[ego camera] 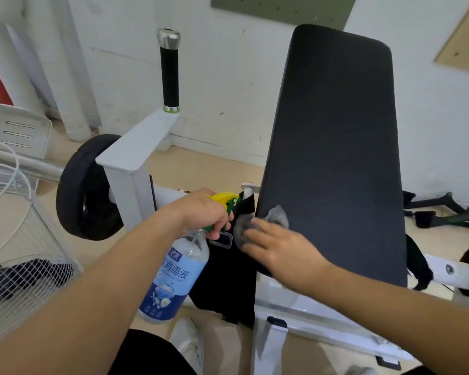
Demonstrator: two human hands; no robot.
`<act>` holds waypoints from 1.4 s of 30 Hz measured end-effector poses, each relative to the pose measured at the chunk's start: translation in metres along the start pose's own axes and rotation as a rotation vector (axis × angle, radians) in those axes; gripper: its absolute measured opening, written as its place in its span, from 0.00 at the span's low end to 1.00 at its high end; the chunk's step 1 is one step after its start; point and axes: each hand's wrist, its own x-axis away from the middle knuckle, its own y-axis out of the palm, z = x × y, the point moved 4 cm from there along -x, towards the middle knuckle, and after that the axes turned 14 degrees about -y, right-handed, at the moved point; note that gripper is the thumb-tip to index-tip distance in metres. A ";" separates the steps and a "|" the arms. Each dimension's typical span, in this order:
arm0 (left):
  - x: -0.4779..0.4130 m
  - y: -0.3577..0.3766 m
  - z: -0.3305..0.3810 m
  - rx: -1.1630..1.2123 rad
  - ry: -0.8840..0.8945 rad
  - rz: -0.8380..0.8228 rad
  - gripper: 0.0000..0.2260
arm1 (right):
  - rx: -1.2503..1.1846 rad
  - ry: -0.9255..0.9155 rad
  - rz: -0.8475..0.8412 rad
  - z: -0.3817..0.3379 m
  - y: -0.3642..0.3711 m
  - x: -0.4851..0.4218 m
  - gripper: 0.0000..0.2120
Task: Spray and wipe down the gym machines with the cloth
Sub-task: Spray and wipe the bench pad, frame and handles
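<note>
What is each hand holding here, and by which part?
Left hand grips the spray bottle at its trigger head. Right hand presses the grey cloth flat against the black pad.

Pad (333, 147) face open; handle post (169, 71) left.

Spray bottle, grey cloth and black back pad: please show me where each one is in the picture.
spray bottle (173, 274), head view, on its blue label.
grey cloth (278, 215), head view, on the bunched part above the fingers.
black back pad (336, 136), head view, on its middle.
</note>
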 end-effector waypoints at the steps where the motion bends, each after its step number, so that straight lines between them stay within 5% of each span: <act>1: 0.001 0.003 -0.003 0.001 -0.007 0.005 0.12 | -0.009 -0.060 -0.022 -0.014 0.007 0.005 0.15; 6: 0.020 0.032 -0.026 0.028 -0.033 0.009 0.13 | -0.033 -0.176 -0.104 -0.012 0.004 0.008 0.12; 11: 0.028 0.046 -0.038 0.155 -0.012 0.044 0.11 | -0.074 0.425 0.132 0.102 -0.043 0.003 0.20; 14: 0.026 0.043 -0.041 0.183 -0.036 0.040 0.10 | -0.110 0.568 0.206 0.139 -0.056 0.001 0.20; 19: 0.027 0.047 -0.046 0.114 -0.109 0.021 0.09 | -0.263 0.440 0.043 0.131 -0.035 -0.028 0.19; 22: 0.031 0.039 -0.050 0.147 -0.125 0.061 0.05 | -0.257 0.228 -0.023 0.083 -0.006 -0.024 0.19; 27: 0.031 0.013 -0.056 0.308 -0.069 0.127 0.12 | -0.191 -0.145 -0.022 -0.021 0.010 0.003 0.08; 31: 0.032 0.020 -0.054 0.250 -0.044 0.116 0.12 | -0.075 -0.398 -0.155 -0.035 0.014 0.004 0.10; 37: 0.032 0.023 -0.034 0.244 -0.024 0.119 0.12 | -0.091 0.068 -0.158 0.080 -0.016 -0.025 0.19; 42: 0.028 0.007 0.010 0.296 0.062 0.148 0.13 | -0.107 0.004 -0.002 0.000 -0.009 0.011 0.18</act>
